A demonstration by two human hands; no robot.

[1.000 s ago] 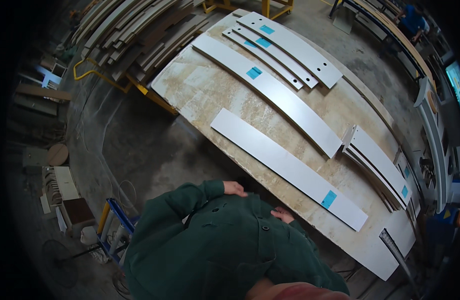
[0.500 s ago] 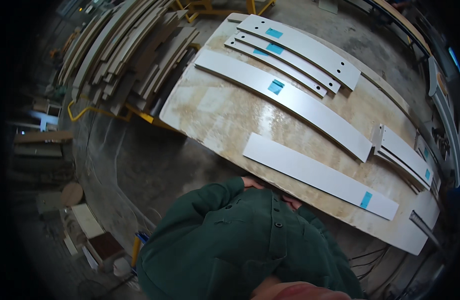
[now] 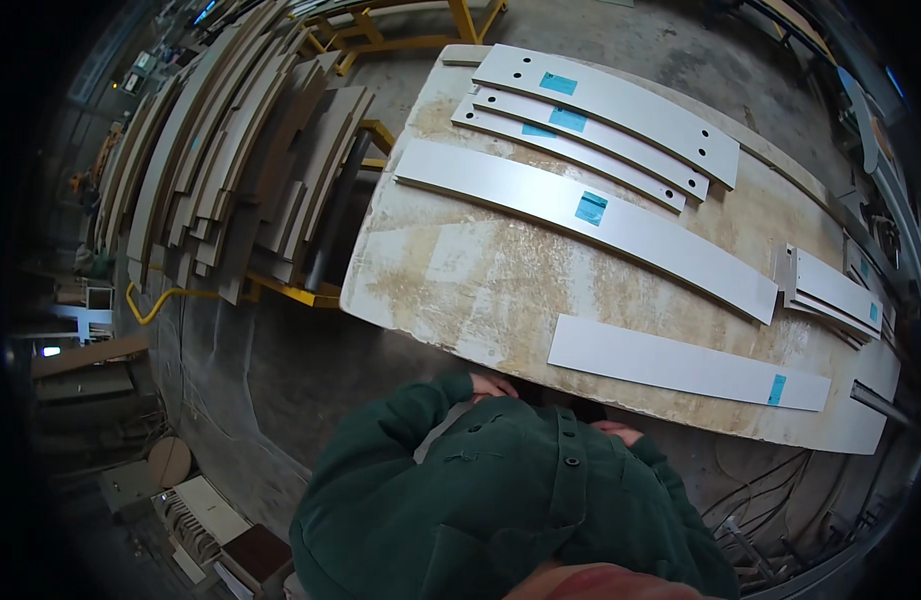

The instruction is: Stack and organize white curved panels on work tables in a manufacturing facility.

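Note:
Both my hands are low in front of my green jacket, by the near edge of the worktable (image 3: pixel 460 270). My left hand (image 3: pixel 492 387) shows only its back and part of the fingers, the rest being hidden by the jacket. Further right, my right hand (image 3: pixel 618 431) is also partly covered at the waist. Neither shows anything held. Closest to them lies a plain white board (image 3: pixel 670 362) with a blue label at its right end. Beyond it is a longer white board (image 3: pixel 540 215), labelled near its middle.
White panels with dark round holes (image 3: pixel 610 105) lie along the far side of the table. Shorter white pieces (image 3: pixel 835 288) are stacked at its right. A rack of many stacked boards (image 3: pixel 210 150) on a yellow frame stands to the left. Cables (image 3: pixel 765 490) hang below right.
The view has turned, so the table and boards appear shifted and less tilted. My hands appear farther apart at the waist, the right one showing more. The boards seem unmoved on the table.

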